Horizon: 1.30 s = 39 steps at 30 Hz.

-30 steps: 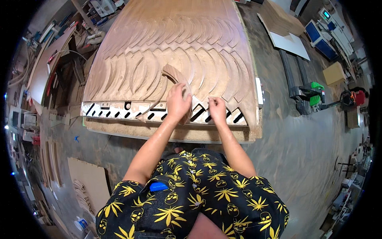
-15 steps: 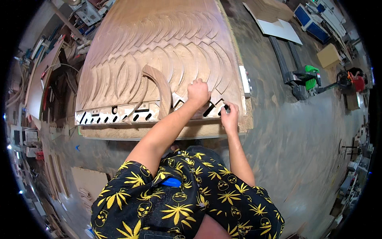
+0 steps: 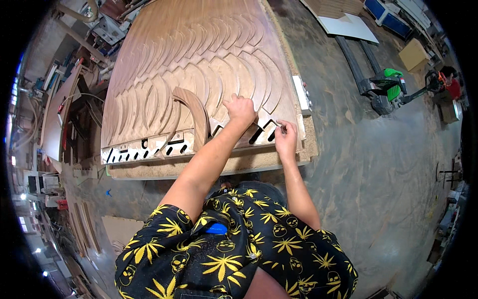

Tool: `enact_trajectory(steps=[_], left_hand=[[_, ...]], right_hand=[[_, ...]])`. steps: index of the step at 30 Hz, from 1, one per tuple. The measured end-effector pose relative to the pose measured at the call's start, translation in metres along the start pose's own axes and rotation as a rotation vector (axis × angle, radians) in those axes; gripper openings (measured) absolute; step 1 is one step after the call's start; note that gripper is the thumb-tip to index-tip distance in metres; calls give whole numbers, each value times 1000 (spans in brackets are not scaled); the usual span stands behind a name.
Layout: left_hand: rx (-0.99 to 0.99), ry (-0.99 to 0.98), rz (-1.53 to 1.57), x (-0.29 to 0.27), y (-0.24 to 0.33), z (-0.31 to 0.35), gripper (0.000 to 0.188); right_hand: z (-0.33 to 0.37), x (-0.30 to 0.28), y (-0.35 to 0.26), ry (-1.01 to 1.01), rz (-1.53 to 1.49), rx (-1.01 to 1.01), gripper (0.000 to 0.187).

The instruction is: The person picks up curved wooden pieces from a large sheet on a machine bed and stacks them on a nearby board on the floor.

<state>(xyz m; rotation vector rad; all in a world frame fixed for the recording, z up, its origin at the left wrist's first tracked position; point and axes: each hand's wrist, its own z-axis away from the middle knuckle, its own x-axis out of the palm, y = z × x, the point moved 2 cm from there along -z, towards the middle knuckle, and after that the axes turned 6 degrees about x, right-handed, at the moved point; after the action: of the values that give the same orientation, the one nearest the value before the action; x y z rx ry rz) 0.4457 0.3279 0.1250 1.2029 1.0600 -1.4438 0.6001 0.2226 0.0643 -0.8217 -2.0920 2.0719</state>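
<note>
A large brown wood panel (image 3: 149,30) lies before me, cut with rows of curved, crescent-shaped pieces (image 3: 273,74). My left hand (image 3: 241,109) is on the cut rows near the panel's front, its fingers curled down against the wood; what they grip is hidden beneath them. At the front right corner, my right hand (image 3: 286,140) is closed in a pinch beside a dark slot, and I cannot make out what is in it. To the left of my left forearm, a loose curved wood piece (image 3: 199,119) lies across the front edge, next to a thinner curved strip (image 3: 172,130).
A pale, slotted front strip (image 3: 119,155) runs along the panel's near edge, above a thick fibrous board (image 3: 144,172). At the right stands a green and black pallet truck (image 3: 391,84) with a white sheet (image 3: 348,27) over its forks. A dusty floor (image 3: 348,199) surrounds the table.
My left hand has shifted slightly left over the cut pieces. My right hand stays pinched near the front corner, a little farther left. The whole view has turned slightly.
</note>
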Motion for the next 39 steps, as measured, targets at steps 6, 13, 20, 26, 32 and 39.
enact_trajectory(steps=[6,13,20,26,32,39], left_hand=[[-113,-166,99,-12,3,0,39],[-93,-67,191,-11,-12,-7,45],[-58,-11,160,7,-12,4,43],[-82,32,204,9,-10,6,44],[-89,-96,299,5,1,12,49],[-103,-65,379,17,0,9,47]], right_hand=[[-6,-4,-9,-30,-31,38,19],[-18,10,5,-69,-84,101,20],[-29,33,-4,-140,-99,94,22],[-27,41,8,-183,-139,122,23],[-23,37,11,-186,-157,177,23],[-24,33,4,-194,-151,197,24]])
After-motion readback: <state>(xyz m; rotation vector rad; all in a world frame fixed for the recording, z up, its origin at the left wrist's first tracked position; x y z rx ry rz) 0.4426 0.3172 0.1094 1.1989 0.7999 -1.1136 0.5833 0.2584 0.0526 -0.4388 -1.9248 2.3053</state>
